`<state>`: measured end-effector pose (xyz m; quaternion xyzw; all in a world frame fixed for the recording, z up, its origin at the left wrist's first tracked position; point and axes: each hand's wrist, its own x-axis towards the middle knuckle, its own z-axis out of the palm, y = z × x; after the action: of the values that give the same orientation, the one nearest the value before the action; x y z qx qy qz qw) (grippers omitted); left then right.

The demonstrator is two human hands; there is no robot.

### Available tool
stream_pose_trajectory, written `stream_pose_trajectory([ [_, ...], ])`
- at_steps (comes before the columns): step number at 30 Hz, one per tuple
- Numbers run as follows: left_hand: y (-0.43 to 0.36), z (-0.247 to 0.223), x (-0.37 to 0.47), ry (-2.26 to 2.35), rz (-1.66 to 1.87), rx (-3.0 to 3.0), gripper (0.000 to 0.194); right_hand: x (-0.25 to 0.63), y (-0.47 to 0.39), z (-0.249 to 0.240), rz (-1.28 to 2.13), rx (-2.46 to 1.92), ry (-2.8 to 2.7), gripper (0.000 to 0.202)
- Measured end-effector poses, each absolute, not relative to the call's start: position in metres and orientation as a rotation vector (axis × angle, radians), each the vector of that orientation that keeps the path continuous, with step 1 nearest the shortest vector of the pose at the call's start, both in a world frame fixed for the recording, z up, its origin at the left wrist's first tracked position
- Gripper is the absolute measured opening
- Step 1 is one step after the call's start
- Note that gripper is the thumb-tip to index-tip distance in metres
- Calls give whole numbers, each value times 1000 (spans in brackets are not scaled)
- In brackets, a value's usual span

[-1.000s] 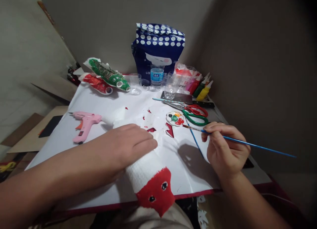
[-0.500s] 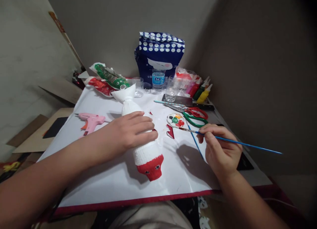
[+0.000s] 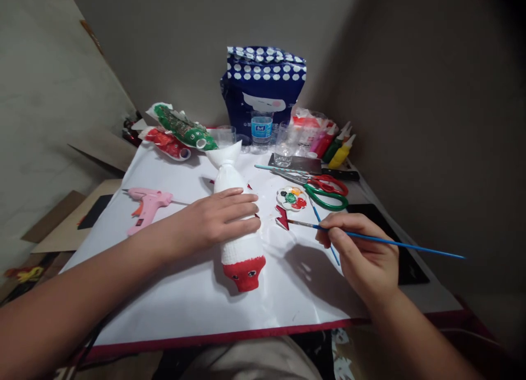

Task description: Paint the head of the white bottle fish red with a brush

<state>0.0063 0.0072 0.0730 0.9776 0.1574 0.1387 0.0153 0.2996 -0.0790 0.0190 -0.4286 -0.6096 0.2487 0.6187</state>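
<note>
1. vs 1 s ago: white fish [image 3: 241, 249] has gone back from the table's [image 3: 164, 308] front edge, tail now in sight; paintbrush [image 3: 411, 247] tip shifted off the palette [image 3: 291, 207] to the red scrap [image 3: 282, 217].
2. left hand [image 3: 222, 215]: grasping the white fish from above, fingers across its middle.
3. right hand [image 3: 364, 254]: pinching the paintbrush between thumb and fingers; tip at the scrap's right side, can't tell if touching.
4. white fish location: on the table, left of the scrap. tail points away, red head with two eyes faces the person.
5. palette just behind the scrap; black, orange, green, red paint on it.
6. second brush [image 3: 335, 255] lies near right hand.
7. glue gun [image 3: 152, 198] at left; green fish [image 3: 178, 125] and red fish [image 3: 164, 143] behind it.
</note>
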Motion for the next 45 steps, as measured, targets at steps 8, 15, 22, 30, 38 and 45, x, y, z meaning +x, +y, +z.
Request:
stream_pose_trajectory([
  [8,20,56,3,374,392,3001,37,294,-77,27,594,-1090,-1396,11],
  [15,14,66,0,535,268,2917,53,294,-70,27,603,-1131,-1350,10],
  [22,22,67,-13,645,197,2809,99,310,-37,37,431,-1445,-1485,18],
  [30,26,76,-16,701,382,2699,69,320,-24,22,278,-1576,-1607,20],
  [38,29,66,-13,658,517,2715,40,324,-20,16,275,-1579,-1646,17],
  [45,25,61,-3,800,588,2629,31,315,-37,31,309,-1528,-1530,16],
])
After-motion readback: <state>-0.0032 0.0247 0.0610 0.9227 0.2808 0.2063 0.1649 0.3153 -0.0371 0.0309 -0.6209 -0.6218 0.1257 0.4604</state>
